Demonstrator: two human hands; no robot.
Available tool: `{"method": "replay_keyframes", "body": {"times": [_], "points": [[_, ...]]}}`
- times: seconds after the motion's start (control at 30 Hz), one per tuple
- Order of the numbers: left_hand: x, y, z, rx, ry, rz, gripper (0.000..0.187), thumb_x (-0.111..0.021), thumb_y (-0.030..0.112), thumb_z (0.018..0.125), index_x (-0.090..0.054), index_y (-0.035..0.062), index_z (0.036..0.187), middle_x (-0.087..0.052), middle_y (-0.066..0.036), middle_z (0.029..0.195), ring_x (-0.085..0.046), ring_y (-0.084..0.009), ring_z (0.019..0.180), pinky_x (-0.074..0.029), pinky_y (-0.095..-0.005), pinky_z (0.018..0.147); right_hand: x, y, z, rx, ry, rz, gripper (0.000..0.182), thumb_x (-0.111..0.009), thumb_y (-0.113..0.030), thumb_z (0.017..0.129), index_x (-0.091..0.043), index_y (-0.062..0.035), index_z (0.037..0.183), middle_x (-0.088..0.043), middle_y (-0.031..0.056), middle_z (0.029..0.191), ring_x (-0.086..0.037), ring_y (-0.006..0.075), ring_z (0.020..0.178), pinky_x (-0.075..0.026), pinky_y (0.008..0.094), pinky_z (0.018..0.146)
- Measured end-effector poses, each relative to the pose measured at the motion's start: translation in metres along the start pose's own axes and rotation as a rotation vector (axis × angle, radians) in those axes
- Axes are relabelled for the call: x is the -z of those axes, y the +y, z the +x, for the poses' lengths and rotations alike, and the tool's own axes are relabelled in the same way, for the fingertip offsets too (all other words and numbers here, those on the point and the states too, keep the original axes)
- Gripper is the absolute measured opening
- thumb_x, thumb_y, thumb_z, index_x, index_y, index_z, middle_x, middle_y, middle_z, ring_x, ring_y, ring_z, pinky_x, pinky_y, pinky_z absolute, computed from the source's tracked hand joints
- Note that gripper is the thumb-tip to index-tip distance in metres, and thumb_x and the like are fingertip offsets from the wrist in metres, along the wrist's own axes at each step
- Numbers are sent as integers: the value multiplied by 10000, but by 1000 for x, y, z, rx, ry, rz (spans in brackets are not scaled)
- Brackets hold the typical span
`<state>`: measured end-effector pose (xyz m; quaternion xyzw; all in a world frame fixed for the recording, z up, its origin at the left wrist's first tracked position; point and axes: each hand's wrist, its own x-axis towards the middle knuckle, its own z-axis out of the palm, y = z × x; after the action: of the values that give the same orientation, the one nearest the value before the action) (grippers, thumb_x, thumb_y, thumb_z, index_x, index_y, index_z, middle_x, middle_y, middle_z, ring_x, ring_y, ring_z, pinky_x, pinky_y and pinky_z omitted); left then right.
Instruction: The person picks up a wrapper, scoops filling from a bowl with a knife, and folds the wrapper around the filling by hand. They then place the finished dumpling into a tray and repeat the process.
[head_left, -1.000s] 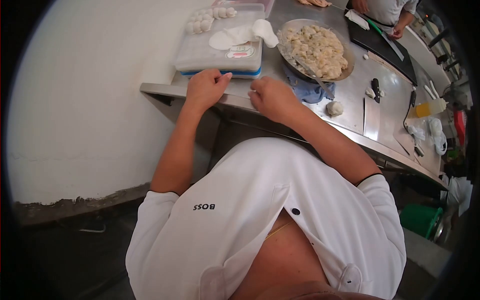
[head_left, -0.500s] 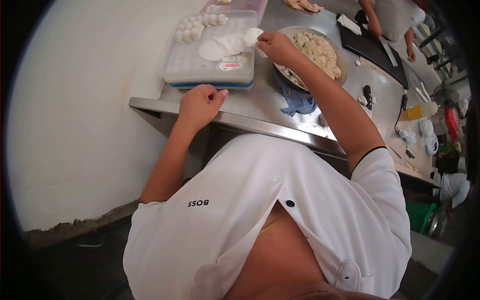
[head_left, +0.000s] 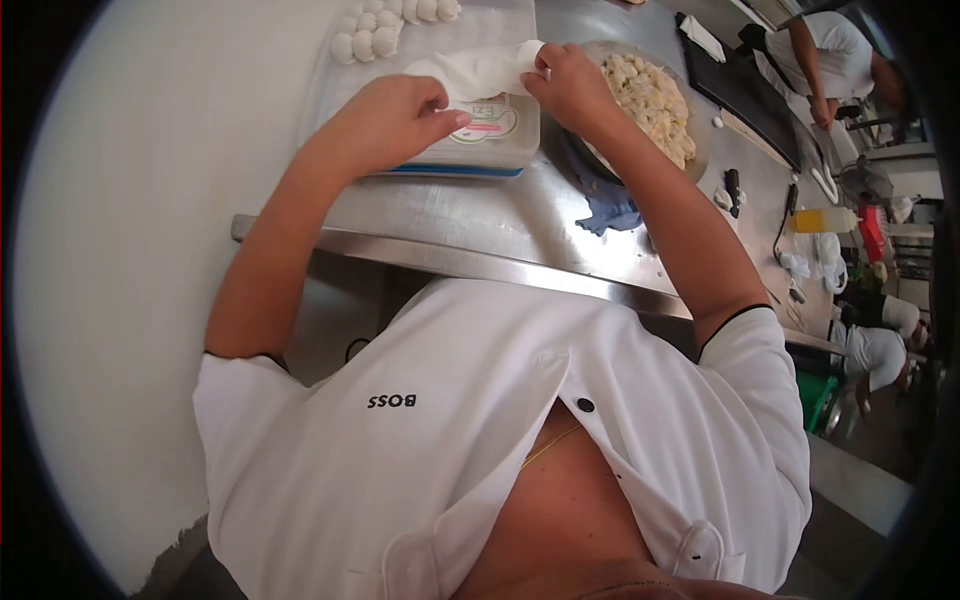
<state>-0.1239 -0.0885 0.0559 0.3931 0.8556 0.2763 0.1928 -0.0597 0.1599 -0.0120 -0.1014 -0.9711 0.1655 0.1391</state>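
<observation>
My right hand (head_left: 572,92) pinches the edge of a thin, white round dough wrapper (head_left: 531,52) above the right side of a translucent plastic container (head_left: 490,25). Under and beside it, more dough wrappers (head_left: 465,72) lie overlapping on the lid. Close to their left end is my left hand (head_left: 385,122), its fingers curled and its thumb apart, with nothing seen between them. White round dumplings (head_left: 375,38) sit grouped at the lid's far left. To the right of my right hand stands a wide metal bowl (head_left: 700,150) of pale, chunky filling (head_left: 648,110).
A blue cloth (head_left: 608,210) lies by the bowl on the steel table (head_left: 450,215). Farther right are a black cutting board (head_left: 745,100), a black-handled tool (head_left: 733,190) and a yellow squeeze bottle (head_left: 822,220). A co-worker (head_left: 830,60) stands across the table; a wall (head_left: 150,200) is at left.
My left hand has risen from the table's edge to over the container lid, beside the wrappers. My right hand still pinches a wrapper. The co-worker has shifted away from the cutting board.
</observation>
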Motion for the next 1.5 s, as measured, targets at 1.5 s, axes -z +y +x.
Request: {"method": "replay_keyframes", "body": {"times": [1.5], "points": [[-94, 3, 88, 394, 208, -1217, 303, -629, 248, 922, -614, 14, 1115, -670, -57, 1023, -641, -153, 814, -457, -273, 632, 7, 19, 58, 415, -233, 200, 212, -591, -188, 799, -669, 9, 816, -643, 226, 767, -620, 415, 744, -493, 451, 673]]}}
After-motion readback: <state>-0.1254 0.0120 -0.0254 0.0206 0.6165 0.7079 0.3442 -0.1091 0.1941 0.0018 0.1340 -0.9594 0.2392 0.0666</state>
